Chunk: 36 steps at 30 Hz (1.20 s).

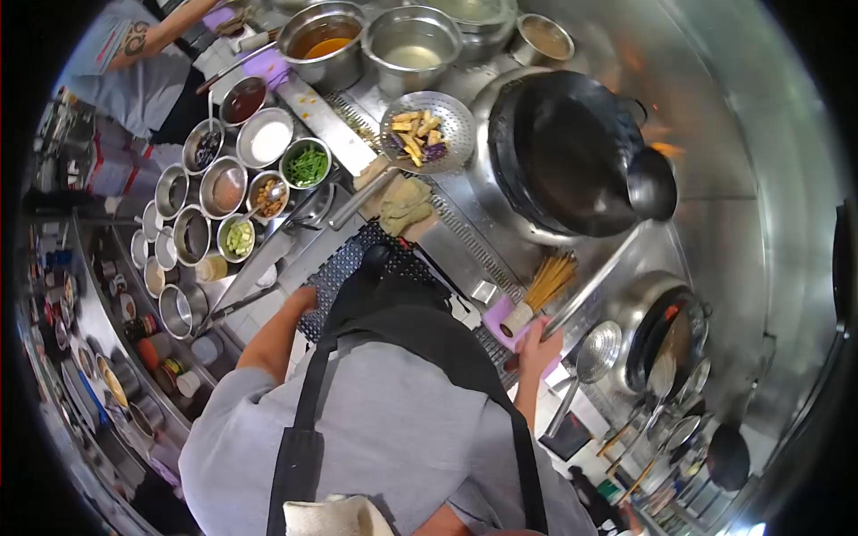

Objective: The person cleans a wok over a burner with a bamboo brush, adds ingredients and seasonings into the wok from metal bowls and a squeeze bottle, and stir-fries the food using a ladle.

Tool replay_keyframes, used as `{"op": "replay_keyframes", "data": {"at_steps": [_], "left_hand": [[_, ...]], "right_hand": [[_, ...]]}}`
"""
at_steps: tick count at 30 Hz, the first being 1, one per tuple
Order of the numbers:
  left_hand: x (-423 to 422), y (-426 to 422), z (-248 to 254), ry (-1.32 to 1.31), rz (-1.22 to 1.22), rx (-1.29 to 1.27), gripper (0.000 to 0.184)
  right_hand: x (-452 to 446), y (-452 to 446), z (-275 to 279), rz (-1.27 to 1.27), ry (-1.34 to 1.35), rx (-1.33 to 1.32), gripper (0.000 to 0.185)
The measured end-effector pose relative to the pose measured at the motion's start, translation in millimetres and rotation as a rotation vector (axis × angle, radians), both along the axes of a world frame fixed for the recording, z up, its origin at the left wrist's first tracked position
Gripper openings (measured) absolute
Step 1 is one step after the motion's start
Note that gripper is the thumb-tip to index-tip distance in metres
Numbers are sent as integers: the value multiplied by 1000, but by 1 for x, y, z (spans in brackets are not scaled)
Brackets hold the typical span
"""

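Ladle [651,183], dark-bowled with a long metal handle, held out to the right of the body. Gripped in the right hand [538,347], with fingers wrapped around the handle toward its near end. Slanting in its long axis from the hand, lower left, up to the bowl, upper right. Pointing forward and rightward, away from the body, bowl end farthest. Placed at the right edge of a large black wok [567,147], on the steel bench [450,185]; impossible to tell whether touching the rim or just above. Beyond it, orange flames [666,148].

Just beside the right hand, a bundled brush of thin sticks [551,279]. Nearer the body, a perforated skimmer [599,351] and a second wok [670,347].

Left of the large wok, another skimmer, wide and shallow [458,121], holding browned cut pieces [416,132], with its handle aimed back toward the body. Below that, a crumpled cloth [407,207].

Low on the left, the left hand [306,298], near a dark perforated mat [344,268]; mostly hidden, so cannot tell the state of its grip. Farther left, clustered metal bowls [223,188] of ingredients.
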State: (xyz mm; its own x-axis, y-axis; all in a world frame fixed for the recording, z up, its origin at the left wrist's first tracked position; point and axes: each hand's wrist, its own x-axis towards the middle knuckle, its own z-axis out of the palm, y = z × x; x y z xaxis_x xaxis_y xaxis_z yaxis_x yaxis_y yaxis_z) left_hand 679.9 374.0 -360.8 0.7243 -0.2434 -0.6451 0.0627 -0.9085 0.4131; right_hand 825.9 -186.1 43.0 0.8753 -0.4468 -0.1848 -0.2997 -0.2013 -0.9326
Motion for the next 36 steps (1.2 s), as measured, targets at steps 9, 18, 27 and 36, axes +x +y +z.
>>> {"op": "replay_keyframes", "data": {"at_steps": [9,18,27,36], "left_hand": [[14,-53,100,263,1071,-507,31],[30,-59,97,54,1077,-424,35],[40,-72,101,130,803,-153,36],[141,-150,121,77,257,-342,41]], "right_hand": [[273,245,121,962,116,421,22],[360,376,63,1155,216,102,12],[346,377,72,1041,477,650,18],[249,218,125,745,548,1785,47]]}}
